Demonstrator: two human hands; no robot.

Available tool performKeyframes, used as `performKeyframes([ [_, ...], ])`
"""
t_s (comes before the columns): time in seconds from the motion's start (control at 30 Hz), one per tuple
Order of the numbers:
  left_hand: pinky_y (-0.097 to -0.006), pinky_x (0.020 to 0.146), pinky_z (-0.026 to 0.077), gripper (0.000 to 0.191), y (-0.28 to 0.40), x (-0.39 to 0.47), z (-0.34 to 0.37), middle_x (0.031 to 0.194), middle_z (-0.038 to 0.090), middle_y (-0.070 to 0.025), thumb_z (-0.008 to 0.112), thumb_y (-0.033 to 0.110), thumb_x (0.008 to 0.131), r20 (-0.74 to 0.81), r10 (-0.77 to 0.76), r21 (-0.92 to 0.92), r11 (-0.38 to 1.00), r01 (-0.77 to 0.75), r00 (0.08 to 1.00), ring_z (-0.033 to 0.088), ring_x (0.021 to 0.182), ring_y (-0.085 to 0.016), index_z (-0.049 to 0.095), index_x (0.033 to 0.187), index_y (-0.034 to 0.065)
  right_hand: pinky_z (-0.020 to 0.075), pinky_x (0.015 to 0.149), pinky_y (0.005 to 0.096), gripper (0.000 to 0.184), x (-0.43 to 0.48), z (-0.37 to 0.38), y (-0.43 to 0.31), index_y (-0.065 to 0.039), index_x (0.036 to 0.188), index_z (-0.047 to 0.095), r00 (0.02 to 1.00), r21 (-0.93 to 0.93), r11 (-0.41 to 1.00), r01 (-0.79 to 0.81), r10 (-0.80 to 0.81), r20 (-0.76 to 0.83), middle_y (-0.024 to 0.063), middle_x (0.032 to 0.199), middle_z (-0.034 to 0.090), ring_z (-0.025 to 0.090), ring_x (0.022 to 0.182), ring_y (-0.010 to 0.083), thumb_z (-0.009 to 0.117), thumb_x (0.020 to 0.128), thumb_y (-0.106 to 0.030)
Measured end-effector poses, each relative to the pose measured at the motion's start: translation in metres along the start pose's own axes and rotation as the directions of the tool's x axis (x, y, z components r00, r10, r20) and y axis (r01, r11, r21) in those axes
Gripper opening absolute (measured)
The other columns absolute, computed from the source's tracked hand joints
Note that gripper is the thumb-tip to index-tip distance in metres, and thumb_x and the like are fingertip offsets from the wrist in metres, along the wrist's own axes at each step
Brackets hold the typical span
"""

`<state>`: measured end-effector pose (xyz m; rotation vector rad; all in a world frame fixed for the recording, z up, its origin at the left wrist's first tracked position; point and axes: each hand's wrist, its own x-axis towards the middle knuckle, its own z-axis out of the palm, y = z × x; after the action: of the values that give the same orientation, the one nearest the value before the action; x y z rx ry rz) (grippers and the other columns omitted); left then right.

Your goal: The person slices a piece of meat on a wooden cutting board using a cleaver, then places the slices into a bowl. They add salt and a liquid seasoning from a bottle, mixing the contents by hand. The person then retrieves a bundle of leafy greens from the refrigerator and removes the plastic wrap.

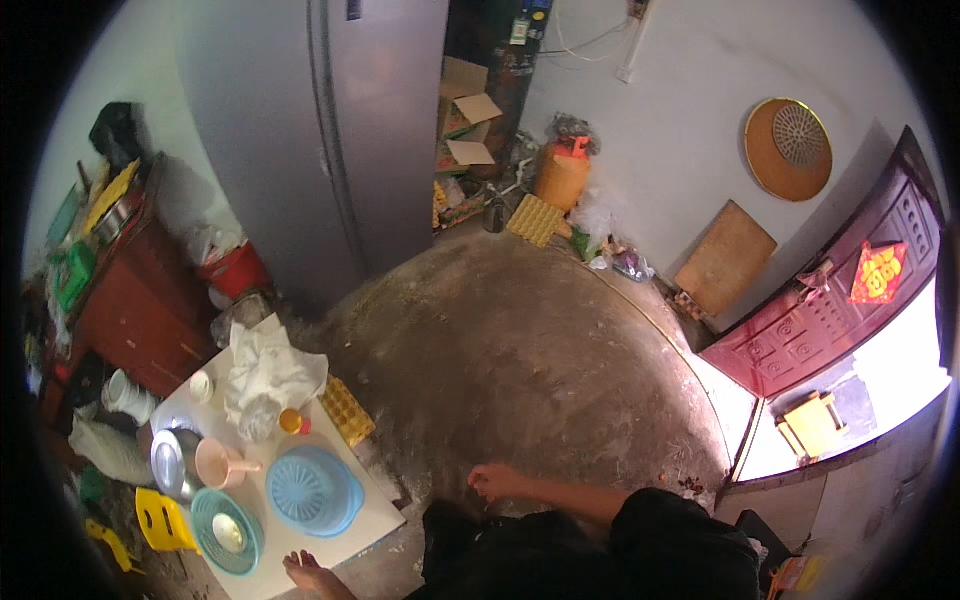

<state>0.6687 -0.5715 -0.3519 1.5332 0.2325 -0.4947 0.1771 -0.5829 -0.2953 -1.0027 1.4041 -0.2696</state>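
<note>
My left hand (pixel 306 571) is over the near edge of a pale table (pixel 360 544), palm turned up with fingers apart and nothing in it. It is nearest to a blue plastic colander (pixel 311 491) and a teal plastic basket (pixel 255 536) that holds a white bowl (pixel 227 531). In front of my body, above the concrete floor, my right hand (pixel 491 482) hangs with its fingers loosely curled; no object shows in it. Farther along the table are a pink plastic dipper (pixel 217 461), a metal pot (pixel 171 465), a crumpled white cloth (pixel 270 371) and a small orange-yellow container (pixel 291 421).
A tall grey refrigerator (pixel 300 135) stands ahead. Left are a red-brown cabinet (pixel 142 300), a red bucket (pixel 238 268) and a yellow plastic chair (pixel 161 519). An orange gas cylinder (pixel 562 176) and egg tray (pixel 535 220) sit by the wall. An open red door (pixel 817 315) is at right.
</note>
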Motion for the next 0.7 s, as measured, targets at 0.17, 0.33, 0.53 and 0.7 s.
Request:
performKeyframes([
  [0.17, -0.0326, 0.074, 0.047, 0.045, -0.009, -0.023, 0.114, 0.116, 0.065, -0.0093, 0.054, 0.037, 0.094, 0.271, -0.005, 0.060, 0.998, -0.012, 0.963, 0.061, 0.087, -0.022, 0.061, 0.130, 0.0102, 0.0527, 0.064, 0.0290, 0.022, 0.024, -0.043, 0.003, -0.004, 0.106, 0.064, 0.999, 0.025, 0.999, -0.028, 0.027, 0.027, 0.0050, 0.084, 0.066, 0.063, 0.071, 0.0127, 0.056, 0.100, -0.024],
  [0.33, -0.0295, 0.062, 0.046, 0.041, -0.043, -0.049, 0.233, 0.099, 0.067, -0.0057, 0.051, 0.040, 0.096, 0.155, -0.198, 0.045, 0.980, 0.193, 0.968, 0.060, 0.075, -0.019, 0.064, 0.121, 0.0107, 0.0508, 0.063, 0.0271, 0.024, 0.079, -0.125, -0.017, -0.006, 0.108, 0.065, 0.994, 0.186, 0.981, 0.050, -0.031, -0.102, 0.0033, 0.082, 0.063, 0.059, 0.070, 0.0115, 0.057, 0.102, -0.027],
  [0.53, -0.0303, 0.055, 0.043, 0.034, -0.079, -0.083, 0.373, 0.090, 0.066, -0.0076, 0.049, 0.035, 0.098, 0.297, -0.164, -0.019, 0.984, 0.178, 0.941, 0.052, 0.063, -0.019, 0.064, 0.115, 0.0103, 0.0503, 0.061, 0.0271, 0.024, 0.131, -0.231, -0.073, -0.007, 0.110, 0.065, 0.976, 0.484, 0.858, 0.170, -0.078, -0.204, 0.0024, 0.083, 0.063, 0.060, 0.069, 0.0123, 0.055, 0.103, -0.028],
  [0.7, -0.0315, 0.051, 0.043, 0.037, -0.081, -0.129, 0.510, 0.080, 0.063, -0.0084, 0.051, 0.041, 0.100, 0.566, -0.181, 0.037, 0.980, 0.194, 0.805, 0.053, 0.059, -0.019, 0.063, 0.108, 0.0071, 0.0547, 0.057, 0.0288, 0.036, 0.165, -0.294, -0.030, -0.006, 0.118, 0.063, 0.879, 0.226, 0.879, 0.419, -0.331, -0.343, 0.0113, 0.088, 0.067, 0.067, 0.068, 0.0193, 0.051, 0.104, -0.037],
])
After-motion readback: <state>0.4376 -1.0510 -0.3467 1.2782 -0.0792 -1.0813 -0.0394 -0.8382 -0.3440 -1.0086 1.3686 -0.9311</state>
